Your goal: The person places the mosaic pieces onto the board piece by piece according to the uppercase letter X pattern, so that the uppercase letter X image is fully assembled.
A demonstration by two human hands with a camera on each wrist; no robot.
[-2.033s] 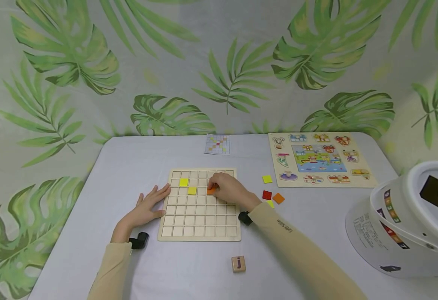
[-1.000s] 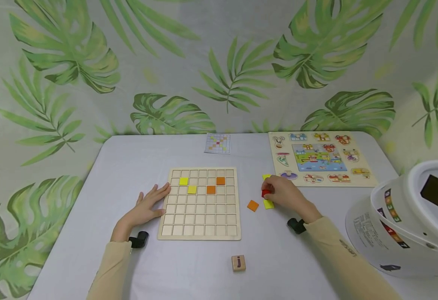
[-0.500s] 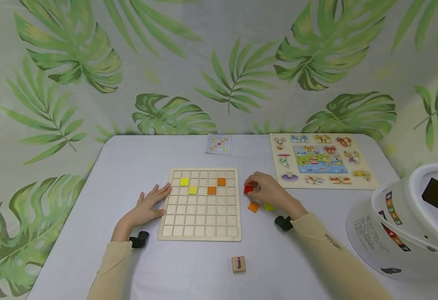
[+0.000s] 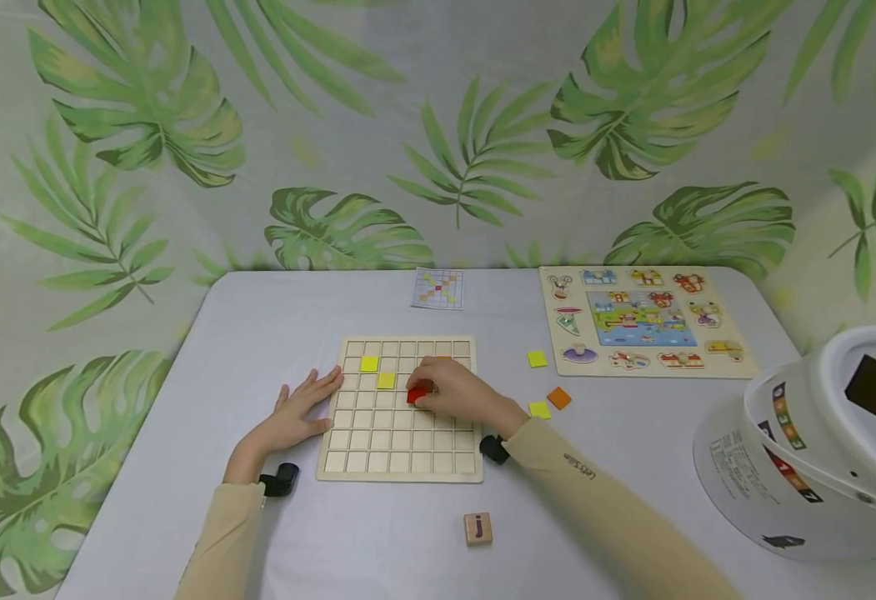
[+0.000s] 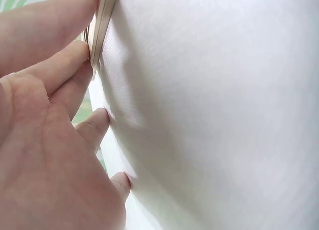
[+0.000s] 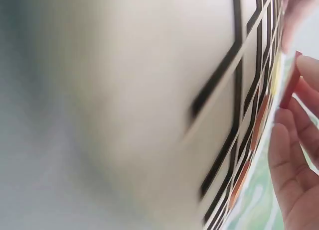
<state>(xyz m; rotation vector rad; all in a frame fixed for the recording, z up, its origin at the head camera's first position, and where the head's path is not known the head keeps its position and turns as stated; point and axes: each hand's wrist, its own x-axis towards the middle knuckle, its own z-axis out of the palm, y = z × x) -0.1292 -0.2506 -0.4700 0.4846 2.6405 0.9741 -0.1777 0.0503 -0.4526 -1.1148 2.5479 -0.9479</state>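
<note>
A square wooden grid board (image 4: 357,460) lies on the table. My right hand (image 4: 456,390) is over its middle and pinches a red square tile (image 4: 417,395) between thumb and fingers. The red tile (image 6: 290,88) stands on edge close over the grid in the right wrist view. Two yellow tiles (image 4: 370,363) sit in cells at the upper left. Two orange tiles (image 6: 259,121) also lie in the grid, mostly hidden by the hand in the head view. My left hand (image 4: 292,419) rests with spread fingers at the board's left edge, fingertips touching the rim (image 5: 99,36).
Right of the board lie loose yellow tiles (image 4: 538,358) and an orange tile (image 4: 559,397). A pattern card (image 4: 438,288) is at the back, with a picture puzzle board (image 4: 651,361) to its right. A letter block (image 4: 478,528) sits in front; a white bucket (image 4: 768,492) stands far right.
My right hand let go of an orange tile on the board, moved right, picked up the red tile and carried it left over the grid. The left hand has stayed put.
</note>
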